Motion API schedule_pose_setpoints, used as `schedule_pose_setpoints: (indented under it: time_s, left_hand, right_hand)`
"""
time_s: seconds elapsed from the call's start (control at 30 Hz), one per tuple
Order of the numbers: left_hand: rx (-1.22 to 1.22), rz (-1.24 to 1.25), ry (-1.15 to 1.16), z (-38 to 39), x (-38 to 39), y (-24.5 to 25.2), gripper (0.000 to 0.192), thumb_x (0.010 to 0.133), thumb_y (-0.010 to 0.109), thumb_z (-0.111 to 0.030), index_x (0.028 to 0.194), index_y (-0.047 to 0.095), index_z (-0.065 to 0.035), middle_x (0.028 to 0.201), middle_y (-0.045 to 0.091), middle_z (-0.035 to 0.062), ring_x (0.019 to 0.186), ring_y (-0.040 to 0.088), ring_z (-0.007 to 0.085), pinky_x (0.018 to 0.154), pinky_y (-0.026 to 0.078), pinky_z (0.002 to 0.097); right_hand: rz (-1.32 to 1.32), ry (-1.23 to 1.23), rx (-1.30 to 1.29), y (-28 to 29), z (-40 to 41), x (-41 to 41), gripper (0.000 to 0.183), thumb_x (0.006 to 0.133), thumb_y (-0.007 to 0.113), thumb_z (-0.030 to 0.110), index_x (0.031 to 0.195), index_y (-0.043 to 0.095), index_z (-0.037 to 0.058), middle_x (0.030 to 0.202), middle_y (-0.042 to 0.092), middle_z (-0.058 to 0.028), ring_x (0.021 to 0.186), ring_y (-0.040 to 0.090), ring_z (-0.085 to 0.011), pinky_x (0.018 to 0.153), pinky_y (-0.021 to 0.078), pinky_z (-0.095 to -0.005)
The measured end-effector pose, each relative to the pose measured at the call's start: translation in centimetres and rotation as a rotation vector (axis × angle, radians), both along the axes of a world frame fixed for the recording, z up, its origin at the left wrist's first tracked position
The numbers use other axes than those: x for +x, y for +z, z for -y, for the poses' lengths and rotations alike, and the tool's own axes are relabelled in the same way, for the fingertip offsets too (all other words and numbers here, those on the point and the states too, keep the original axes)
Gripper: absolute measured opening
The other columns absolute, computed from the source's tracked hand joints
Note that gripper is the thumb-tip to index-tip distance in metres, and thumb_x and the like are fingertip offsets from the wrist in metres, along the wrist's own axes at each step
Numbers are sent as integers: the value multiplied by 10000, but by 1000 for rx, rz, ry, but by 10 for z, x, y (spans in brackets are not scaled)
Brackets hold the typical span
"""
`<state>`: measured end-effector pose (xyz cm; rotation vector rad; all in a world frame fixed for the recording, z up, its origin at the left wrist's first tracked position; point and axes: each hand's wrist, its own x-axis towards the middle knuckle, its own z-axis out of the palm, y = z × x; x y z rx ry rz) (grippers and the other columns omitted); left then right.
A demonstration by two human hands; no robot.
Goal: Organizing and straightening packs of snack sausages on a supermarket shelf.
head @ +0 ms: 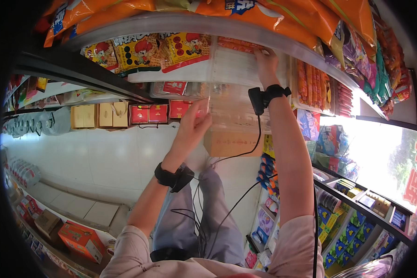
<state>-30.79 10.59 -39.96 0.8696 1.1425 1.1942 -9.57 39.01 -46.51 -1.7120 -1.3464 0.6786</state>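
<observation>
A clear plastic bin (236,107) projects from the middle shelf in front of me. My left hand (196,120) holds its left front corner between thumb and fingers. Inside the bin's far end, my right hand (267,60) touches orange-red snack packets (239,44) lying flat; whether its fingers grip one cannot be told. Yellow snack bags (139,52) with a cartoon figure lie on the shelf left of the bin. To the right stands another clear bin with orange-wrapped sticks (311,83). Each wrist wears a black strap with a small cabled device.
Large orange bags (264,17) hang over the upper shelf edge. Below the bin is a cardboard box (232,143) on the floor, beside red gift boxes (149,114). A black shelf post (90,76) runs at left, and small-goods racks (347,222) stand at right. Cables cross my legs.
</observation>
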Motion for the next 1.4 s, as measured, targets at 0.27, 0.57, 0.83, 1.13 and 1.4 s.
schedule_pose_setpoints:
  time_s: [0.27, 0.57, 0.83, 1.13, 1.4]
  left_hand:
    - [-48, -144, -32, -1, -6, 15, 399, 993, 578, -73, 1368, 466, 5, 1194, 595, 109, 947, 635, 131, 846, 540, 294]
    - [-39, -66, 1, -3, 3, 16, 401, 1014, 552, -75, 1393, 439, -11, 1194, 604, 95, 1017, 671, 167, 864, 563, 294]
    - [-11, -136, -17, -24, 11, 0, 420, 1002, 573, -123, 1401, 477, -34, 1260, 590, 65, 1024, 641, 122, 849, 516, 255]
    - [-73, -165, 35, -64, 19, 18, 472, 1027, 566, -193, 1428, 435, 20, 1217, 590, 139, 1015, 685, 193, 837, 530, 264]
    - [357, -913, 203, -52, 49, 70, 446, 1003, 604, -186, 1398, 483, -18, 1215, 578, 78, 1006, 573, 138, 846, 487, 277]
  right_hand:
    - [-1, -2, -61, -1, 2, 1, 439, 840, 722, 225, 1225, 665, 22, 845, 684, -98, 740, 651, -150, 631, 490, -282]
    - [2, 24, -126, 8, 10, -3, 631, 893, 644, 153, 1434, 417, -78, 981, 660, -136, 785, 658, -183, 676, 536, -296]
    - [-344, 169, -88, 103, 110, -21, 529, 922, 645, 150, 1356, 460, -90, 1301, 530, -197, 1027, 652, -249, 806, 610, -334]
    - [-740, 107, 57, 172, 213, 42, 301, 993, 585, 140, 1249, 566, -17, 1180, 624, -92, 1024, 656, -186, 841, 551, -313]
    - [-804, -172, 59, 152, 291, 138, 206, 1013, 563, 162, 1154, 618, 23, 1040, 641, -27, 968, 611, -106, 845, 485, -267]
